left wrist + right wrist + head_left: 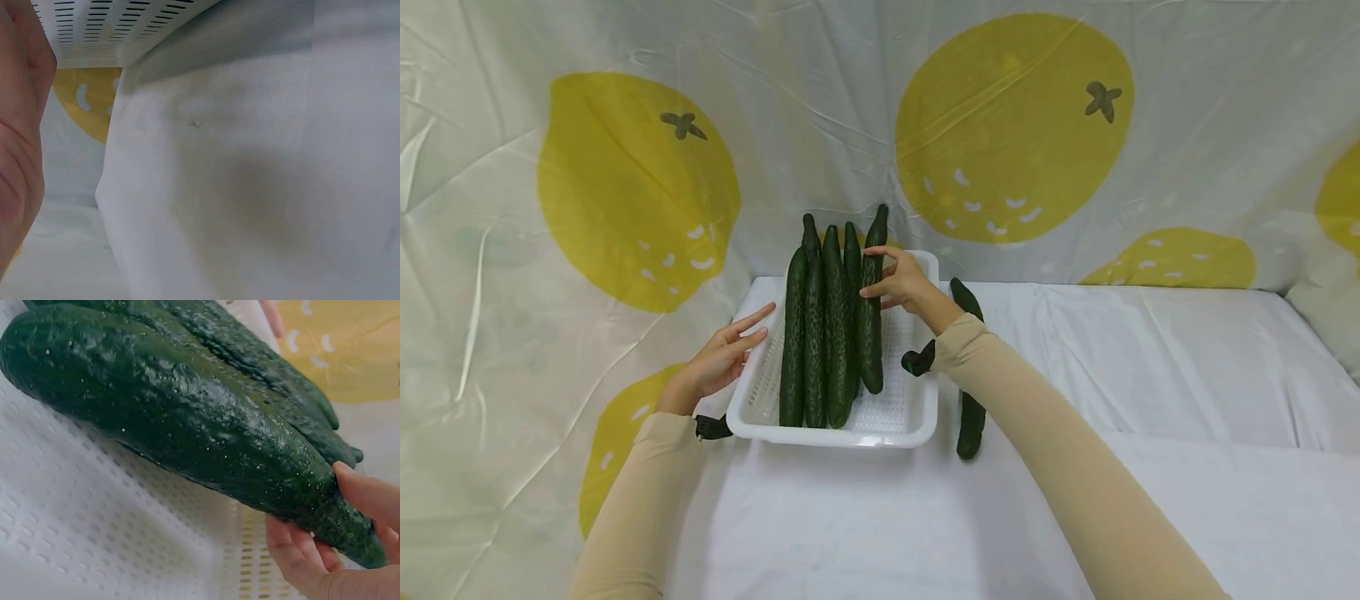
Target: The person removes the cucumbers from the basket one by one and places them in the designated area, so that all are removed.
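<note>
A white perforated plastic basket (pixel 835 438) holds several dark green cucumbers (pixel 837 333) lying lengthwise in its left and middle part. My right hand (pixel 898 280) grips one cucumber (pixel 871 333) near its far end, thumb on one side and fingers on the other. In the right wrist view that cucumber (pixel 187 419) lies slanted over the basket floor, beside the others. At the basket's left side is my left hand (pixel 718 364), its fingers extended along the rim and holding nothing. Whether it touches the rim is hard to tell. The left wrist view shows its palm beside the basket's slotted wall (pixel 106 31).
Another cucumber (pixel 972 417) lies on the white cloth to the right of the basket, partly hidden by my right forearm. A lemon-printed sheet (pixel 820 108) hangs right behind the basket and along the left. The white-covered table (pixel 1187 367) stretches to the right.
</note>
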{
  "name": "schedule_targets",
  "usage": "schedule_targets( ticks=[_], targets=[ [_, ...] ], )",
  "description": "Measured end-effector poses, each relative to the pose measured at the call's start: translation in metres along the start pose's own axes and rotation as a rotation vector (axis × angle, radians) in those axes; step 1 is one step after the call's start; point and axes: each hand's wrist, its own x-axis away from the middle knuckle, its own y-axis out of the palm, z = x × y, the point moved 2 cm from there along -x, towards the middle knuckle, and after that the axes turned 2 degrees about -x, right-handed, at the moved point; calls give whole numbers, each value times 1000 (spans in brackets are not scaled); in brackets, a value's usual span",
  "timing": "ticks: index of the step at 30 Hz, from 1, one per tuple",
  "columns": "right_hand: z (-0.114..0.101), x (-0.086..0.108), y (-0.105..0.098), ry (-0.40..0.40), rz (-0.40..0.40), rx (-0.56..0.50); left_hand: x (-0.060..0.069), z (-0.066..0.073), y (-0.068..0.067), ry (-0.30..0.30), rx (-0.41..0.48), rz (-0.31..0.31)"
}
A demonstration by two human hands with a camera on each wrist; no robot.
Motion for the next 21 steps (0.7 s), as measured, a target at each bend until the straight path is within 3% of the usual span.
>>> schedule_targets(
  ticks=[21],
  targets=[
    [-28,32,-17,-32,-60,-87,1,3,0,-15,-52,45]
  ],
)
